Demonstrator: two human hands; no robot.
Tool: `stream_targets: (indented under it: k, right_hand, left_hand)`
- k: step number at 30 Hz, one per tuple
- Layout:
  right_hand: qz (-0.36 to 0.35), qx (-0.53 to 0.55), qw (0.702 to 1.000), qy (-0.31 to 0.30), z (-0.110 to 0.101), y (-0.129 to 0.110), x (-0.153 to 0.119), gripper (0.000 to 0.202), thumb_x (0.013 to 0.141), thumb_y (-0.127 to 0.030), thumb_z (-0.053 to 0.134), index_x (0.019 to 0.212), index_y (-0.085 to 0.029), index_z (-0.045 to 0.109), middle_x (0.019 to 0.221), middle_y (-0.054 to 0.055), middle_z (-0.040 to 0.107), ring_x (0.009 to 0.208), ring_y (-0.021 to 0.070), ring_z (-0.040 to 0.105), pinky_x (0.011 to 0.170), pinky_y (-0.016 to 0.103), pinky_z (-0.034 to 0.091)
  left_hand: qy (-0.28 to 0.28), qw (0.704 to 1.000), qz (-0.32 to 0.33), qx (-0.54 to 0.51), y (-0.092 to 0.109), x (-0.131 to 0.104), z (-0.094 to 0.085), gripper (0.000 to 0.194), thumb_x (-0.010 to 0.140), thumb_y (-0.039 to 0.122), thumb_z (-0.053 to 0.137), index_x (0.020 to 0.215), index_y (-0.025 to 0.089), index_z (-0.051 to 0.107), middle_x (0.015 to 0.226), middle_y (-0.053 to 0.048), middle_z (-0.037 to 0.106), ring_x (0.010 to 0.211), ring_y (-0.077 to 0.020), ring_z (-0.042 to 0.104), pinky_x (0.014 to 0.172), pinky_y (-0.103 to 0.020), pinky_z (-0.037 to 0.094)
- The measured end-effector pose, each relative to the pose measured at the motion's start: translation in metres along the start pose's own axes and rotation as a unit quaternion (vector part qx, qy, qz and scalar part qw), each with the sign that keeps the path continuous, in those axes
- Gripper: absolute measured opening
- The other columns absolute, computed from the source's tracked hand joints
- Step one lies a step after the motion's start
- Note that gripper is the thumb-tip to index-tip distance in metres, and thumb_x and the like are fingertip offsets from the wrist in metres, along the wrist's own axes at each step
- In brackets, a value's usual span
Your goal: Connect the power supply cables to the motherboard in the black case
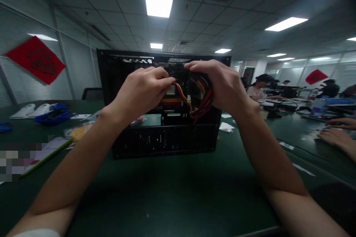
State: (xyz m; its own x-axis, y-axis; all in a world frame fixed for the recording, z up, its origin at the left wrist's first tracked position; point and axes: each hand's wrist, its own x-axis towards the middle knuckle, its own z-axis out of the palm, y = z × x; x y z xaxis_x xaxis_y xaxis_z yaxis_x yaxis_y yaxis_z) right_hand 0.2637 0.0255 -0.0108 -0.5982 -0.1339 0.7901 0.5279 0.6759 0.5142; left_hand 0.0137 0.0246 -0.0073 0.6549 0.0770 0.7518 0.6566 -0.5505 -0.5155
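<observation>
A black computer case (167, 139) stands upright on the green table, its open side facing me. My left hand (147, 85) is in front of its upper middle, thumb and index finger pinched on a thin strand of red, yellow and black cable (181, 94). My right hand (219, 81) is curved round a looped bundle of coloured cables (202, 107) at the case's right side. Its fingertips reach toward the top of the case interior, and part of the bundle is hidden by the palm. An orange-striped ribbon of wires (171, 101) runs across the middle of the case.
A green-edged tablet or board (48, 153) lies at the left, near plastic bags (79, 131) and blue-and-white items (52, 114). White crumpled paper (226, 127) sits right of the case. Another person's hands (338, 135) rest at the far right; a person in a cap (260, 85) sits behind.
</observation>
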Motion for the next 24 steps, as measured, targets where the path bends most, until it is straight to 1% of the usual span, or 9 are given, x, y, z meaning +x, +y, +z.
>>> stream_targets:
  k: [3, 7, 9, 11, 13, 17, 18, 21, 24]
  right_hand:
    - [0.077, -0.003, 0.997, -0.030, 0.012, 0.000, 0.002, 0.034, 0.095, -0.017, 0.049, 0.129, -0.022, 0.055, 0.124, 0.008, 0.067, 0.115, 0.0230, 0.064, 0.093, 0.041, 0.053]
    - [0.113, -0.036, 0.991, -0.065, 0.033, 0.003, 0.006, 0.034, 0.093, -0.009, 0.048, 0.124, -0.019, 0.058, 0.122, 0.011, 0.067, 0.112, 0.0225, 0.063, 0.092, 0.036, 0.051]
    - [0.125, -0.055, 0.985, -0.108, 0.047, 0.004, 0.008, 0.034, 0.094, -0.008, 0.046, 0.124, -0.017, 0.058, 0.123, 0.012, 0.067, 0.111, 0.0225, 0.063, 0.092, 0.034, 0.051]
    - [0.140, -0.075, 0.973, -0.165, 0.062, 0.003, 0.009, 0.032, 0.096, -0.009, 0.044, 0.124, -0.014, 0.059, 0.124, 0.015, 0.066, 0.110, 0.0238, 0.064, 0.091, 0.033, 0.051]
    - [0.164, -0.092, 0.954, -0.233, 0.076, 0.002, 0.008, 0.032, 0.098, -0.010, 0.041, 0.125, -0.011, 0.058, 0.124, 0.018, 0.065, 0.107, 0.0253, 0.066, 0.089, 0.033, 0.052]
    - [0.211, -0.120, 0.907, -0.344, 0.098, 0.000, 0.001, 0.036, 0.100, -0.008, 0.034, 0.128, -0.010, 0.057, 0.116, 0.021, 0.068, 0.096, 0.0291, 0.071, 0.079, 0.036, 0.055]
    - [0.211, -0.120, 0.900, -0.363, 0.102, 0.001, -0.002, 0.036, 0.100, -0.009, 0.034, 0.127, -0.010, 0.057, 0.115, 0.021, 0.068, 0.096, 0.0297, 0.071, 0.078, 0.036, 0.055]
    - [0.187, -0.094, 0.891, -0.404, 0.112, 0.004, -0.010, 0.032, 0.102, -0.013, 0.036, 0.120, -0.012, 0.062, 0.113, 0.020, 0.070, 0.099, 0.0301, 0.071, 0.080, 0.037, 0.055]
    - [0.152, -0.050, 0.884, -0.439, 0.117, 0.005, -0.019, 0.027, 0.100, -0.016, 0.045, 0.112, -0.012, 0.069, 0.109, 0.019, 0.072, 0.099, 0.0296, 0.071, 0.081, 0.035, 0.054]
  left_hand:
    - [0.052, 0.999, 0.002, 0.011, -0.004, 0.001, 0.005, 0.033, 0.100, 0.022, 0.044, 0.118, 0.018, 0.071, 0.112, -0.010, 0.075, 0.099, -0.0232, 0.071, 0.087, -0.038, 0.054]
    - [0.095, 0.995, -0.001, -0.004, -0.006, 0.004, 0.015, 0.032, 0.099, 0.020, 0.045, 0.117, 0.021, 0.072, 0.116, -0.008, 0.075, 0.107, -0.0227, 0.070, 0.093, -0.038, 0.053]
    - [0.106, 0.994, -0.004, -0.009, -0.005, 0.006, 0.023, 0.032, 0.099, 0.019, 0.046, 0.120, 0.022, 0.071, 0.116, -0.007, 0.075, 0.107, -0.0218, 0.070, 0.094, -0.038, 0.053]
    - [0.097, 0.995, -0.008, -0.007, -0.004, 0.008, 0.033, 0.033, 0.097, 0.018, 0.048, 0.122, 0.021, 0.069, 0.114, -0.008, 0.076, 0.105, -0.0220, 0.071, 0.093, -0.037, 0.054]
    - [0.058, 0.998, -0.014, 0.001, -0.006, 0.008, 0.043, 0.032, 0.095, 0.016, 0.049, 0.119, 0.019, 0.070, 0.110, -0.009, 0.077, 0.101, -0.0226, 0.072, 0.090, -0.037, 0.055]
    - [-0.071, 0.996, -0.056, 0.021, -0.022, 0.001, 0.061, 0.028, 0.094, 0.017, 0.050, 0.107, 0.018, 0.075, 0.105, -0.010, 0.077, 0.090, -0.0237, 0.073, 0.082, -0.035, 0.056]
    - [-0.098, 0.993, -0.065, 0.016, -0.028, -0.002, 0.064, 0.028, 0.093, 0.017, 0.050, 0.107, 0.018, 0.075, 0.107, -0.010, 0.076, 0.090, -0.0239, 0.073, 0.081, -0.035, 0.056]
    - [-0.172, 0.983, -0.055, -0.027, -0.044, -0.012, 0.075, 0.028, 0.091, 0.016, 0.054, 0.107, 0.020, 0.076, 0.117, -0.010, 0.074, 0.098, -0.0247, 0.072, 0.084, -0.034, 0.056]
    - [-0.254, 0.964, -0.046, -0.069, -0.051, -0.020, 0.084, 0.028, 0.088, 0.014, 0.057, 0.107, 0.020, 0.077, 0.115, -0.010, 0.075, 0.100, -0.0243, 0.071, 0.084, -0.032, 0.055]
